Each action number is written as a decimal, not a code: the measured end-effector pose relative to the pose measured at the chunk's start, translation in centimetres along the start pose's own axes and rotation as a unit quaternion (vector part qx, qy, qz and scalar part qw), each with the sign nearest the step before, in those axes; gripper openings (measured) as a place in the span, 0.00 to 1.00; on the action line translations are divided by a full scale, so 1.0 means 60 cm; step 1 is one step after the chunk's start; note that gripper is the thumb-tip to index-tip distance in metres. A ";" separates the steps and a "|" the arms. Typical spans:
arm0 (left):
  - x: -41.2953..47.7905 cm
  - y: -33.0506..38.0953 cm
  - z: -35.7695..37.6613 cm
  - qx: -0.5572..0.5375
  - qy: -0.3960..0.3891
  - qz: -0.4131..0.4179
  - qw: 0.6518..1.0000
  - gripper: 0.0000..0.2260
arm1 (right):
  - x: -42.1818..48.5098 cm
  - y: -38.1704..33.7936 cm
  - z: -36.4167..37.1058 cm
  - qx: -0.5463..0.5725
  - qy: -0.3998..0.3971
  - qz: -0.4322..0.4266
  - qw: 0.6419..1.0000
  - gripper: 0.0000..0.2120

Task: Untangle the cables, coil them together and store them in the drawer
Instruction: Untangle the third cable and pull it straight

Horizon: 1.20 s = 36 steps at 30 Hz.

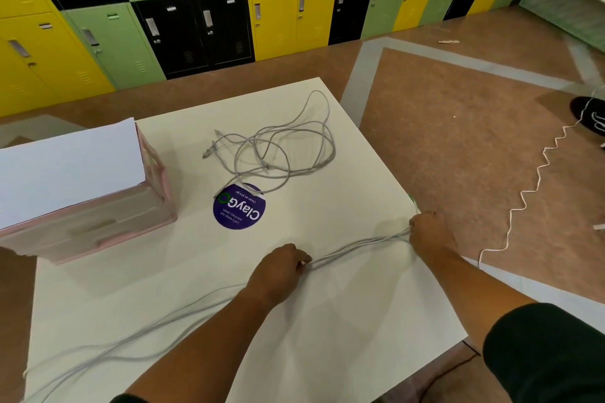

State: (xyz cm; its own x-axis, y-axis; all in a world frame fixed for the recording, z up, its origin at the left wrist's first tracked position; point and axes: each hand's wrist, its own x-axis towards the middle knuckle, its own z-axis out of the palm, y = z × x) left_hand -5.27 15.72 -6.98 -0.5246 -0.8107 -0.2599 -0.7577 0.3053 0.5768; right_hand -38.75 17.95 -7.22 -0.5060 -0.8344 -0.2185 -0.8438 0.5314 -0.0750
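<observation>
A bundle of pale grey cable strands (357,247) stretches taut across the near part of the white table (327,321). My left hand (281,267) pinches the strands at the table's middle. My right hand (429,234) grips the same strands at the table's right edge. Behind my left hand the strands trail loose toward the near left corner (108,350). A second tangle of grey cables (278,144) lies in loops at the far middle of the table, untouched. The pink drawer unit (95,226) stands at the left with its drawers closed.
A white sheet (68,170) lies on top of the drawer unit. A round blue sticker (239,206) marks the table's middle. A white zigzag cord (530,186) runs over the brown floor at the right, near a dark shoe (589,114). Lockers (196,10) line the far wall.
</observation>
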 end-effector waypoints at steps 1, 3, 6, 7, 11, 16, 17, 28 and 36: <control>0.000 -0.001 0.001 -0.001 0.003 -0.003 1.000 0.11 | -0.002 0.001 0.001 -0.008 -0.001 -0.001 1.000 0.12; -0.001 -0.004 0.003 0.000 0.012 -0.009 1.000 0.09 | -0.004 0.002 0.001 -0.024 -0.001 0.001 1.000 0.12; -0.004 -0.008 0.007 0.010 0.024 -0.007 1.000 0.08 | 0.000 0.005 0.004 -0.021 0.007 0.007 1.000 0.11; -0.005 -0.010 0.008 0.012 0.027 -0.007 1.000 0.08 | 0.002 0.006 0.007 -0.017 0.003 0.006 1.000 0.10; -0.009 -0.018 0.006 -0.011 0.036 -0.020 0.999 0.08 | 0.006 0.003 0.008 0.000 -0.031 0.007 1.000 0.07; -0.009 -0.027 -0.006 -0.041 0.021 -0.015 0.999 0.08 | 0.004 -0.028 -0.018 0.025 -0.023 0.009 0.999 0.11; -0.006 -0.031 -0.012 -0.049 0.027 -0.022 0.998 0.09 | 0.001 -0.042 -0.026 0.034 -0.010 0.001 0.999 0.12; 0.048 -0.092 -0.100 -0.046 0.092 -0.063 0.993 0.11 | -0.015 -0.257 -0.031 0.078 -0.119 -0.274 0.951 0.13; 0.121 -0.115 -0.139 0.013 0.105 -0.044 0.993 0.17 | 0.003 -0.355 -0.005 0.030 -0.160 -0.380 0.911 0.28</control>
State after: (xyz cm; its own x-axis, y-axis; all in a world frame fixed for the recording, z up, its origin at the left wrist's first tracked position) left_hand -0.61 3.54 -6.39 -0.3664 -0.9199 -0.1399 -0.8075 0.2397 0.5389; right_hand -20.90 6.43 -5.38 0.3058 -0.8839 -0.3538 -0.9127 -0.1663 -0.3733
